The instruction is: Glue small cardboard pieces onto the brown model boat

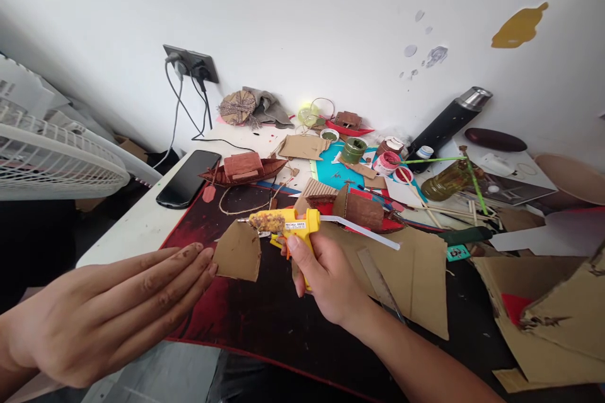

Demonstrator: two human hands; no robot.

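Observation:
My right hand [326, 274] is wrapped round the handle of a yellow hot glue gun [283, 223], whose nozzle points left. A long translucent glue stick [362, 231] juts from its back end. In front of the nozzle, a small cut cardboard piece [237, 253] with a curved top edge is pinched at its left side by my left hand [137, 302]. Those fingers are straight and pressed together; the thumb is hidden behind them. The nozzle tip sits by the piece's upper edge; I cannot tell whether they touch.
A model boat [243, 169] lies behind my hands, with a phone [189, 177] to its left. Cardboard sheets [425, 277] and a metal ruler [378, 280] lie right. Paint jars [353, 151] and a black flask [447, 119] stand farther back. A white fan [61, 138] is at left.

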